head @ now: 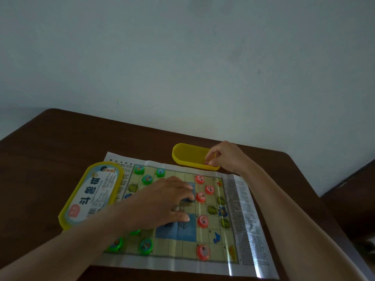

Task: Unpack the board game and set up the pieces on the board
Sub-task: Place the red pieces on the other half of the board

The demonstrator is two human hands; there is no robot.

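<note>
The paper board (239, 199) is pressed flat on the table (50, 149) by the left hand (168, 199), fingers spread, nothing gripped. Green pieces (147, 179) and red pieces (203, 221) are already set out. The right hand (225, 157) is curled into the yellow tray (186, 153) – a small piece (207, 163) pinched, apparently red – likely placed next

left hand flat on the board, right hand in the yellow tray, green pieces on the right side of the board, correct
No: the head view shows the green pieces on the left side of the board, the red pieces on the right. The left hand lies flat on the board; the right hand pinches a red piece in the yellow tray.
</note>
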